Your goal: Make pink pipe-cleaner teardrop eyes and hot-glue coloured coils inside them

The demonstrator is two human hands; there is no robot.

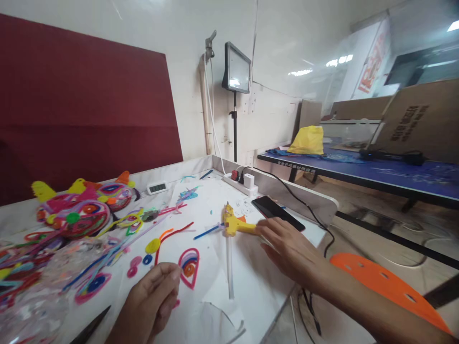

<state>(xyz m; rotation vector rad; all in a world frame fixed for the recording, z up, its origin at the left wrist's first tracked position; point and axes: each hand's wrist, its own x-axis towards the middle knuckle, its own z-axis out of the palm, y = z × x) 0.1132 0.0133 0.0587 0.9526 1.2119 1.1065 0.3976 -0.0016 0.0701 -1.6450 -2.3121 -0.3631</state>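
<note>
My right hand point(287, 248) has its fingers closed on the handle end of a yellow hot glue gun point(231, 224), which lies on its side on the table. A long clear glue stick point(230, 274) sticks out of its back. My left hand point(150, 298) is closed in a pinch at the near side; a bit of pink shows below its fingers, but what it holds is mostly hidden. Just beyond its fingertips lies a pink eye shape of coiled pipe cleaner point(194, 277). Yellow point(153, 245), blue and pink coils lie farther left, beside a red pipe cleaner point(175, 229).
Colourful cat-like masks point(79, 215) and plastic bags point(77, 260) fill the table's left side. Dark pointed blades point(93, 325) lie at the near edge. A phone point(278, 212), power strip point(242, 184) and small digital display point(157, 188) stand farther back. An orange stool point(380, 282) is at right.
</note>
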